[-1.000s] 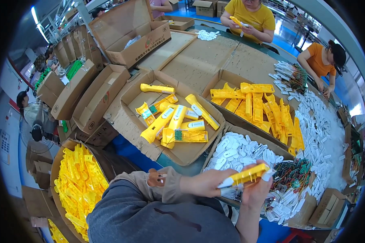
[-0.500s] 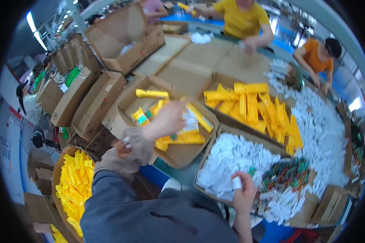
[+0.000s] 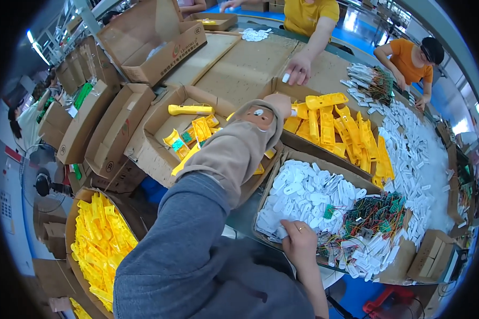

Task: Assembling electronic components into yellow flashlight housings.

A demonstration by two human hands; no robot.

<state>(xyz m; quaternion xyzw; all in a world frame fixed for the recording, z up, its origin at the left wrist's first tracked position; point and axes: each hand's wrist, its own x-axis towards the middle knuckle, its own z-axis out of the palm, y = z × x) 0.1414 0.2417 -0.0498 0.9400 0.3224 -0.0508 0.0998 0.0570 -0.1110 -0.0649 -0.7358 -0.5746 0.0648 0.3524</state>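
your left arm stretches over the left box (image 3: 162, 119), and your left hand (image 3: 280, 103) is at the left side of the far box (image 3: 308, 148), just beside its yellow shells (image 3: 325, 127). its fingers are mostly out of sight, so you cannot tell whether they grasp a shell. your right hand (image 3: 300, 240) is at the near edge of the near box (image 3: 274, 173), its fingers curled and their tips against the white pieces (image 3: 310, 192); whether it pinches one, you cannot tell. so your hands are well apart, the left one far and the right one near.

the shells lie heaped in the far box, some slanting over its right side. in the left box a yellow torch (image 3: 190, 109) lies along the far side, with open shells and green boards nearer you, partly under your sleeve. wired boards (image 3: 378, 212) lie at the right of the white pieces, and more white parts (image 3: 410, 159) cover the tabletop (image 3: 242, 220) farther right. across from you, a co-worker's hand (image 3: 299, 68) has a small white piece at its fingertips.
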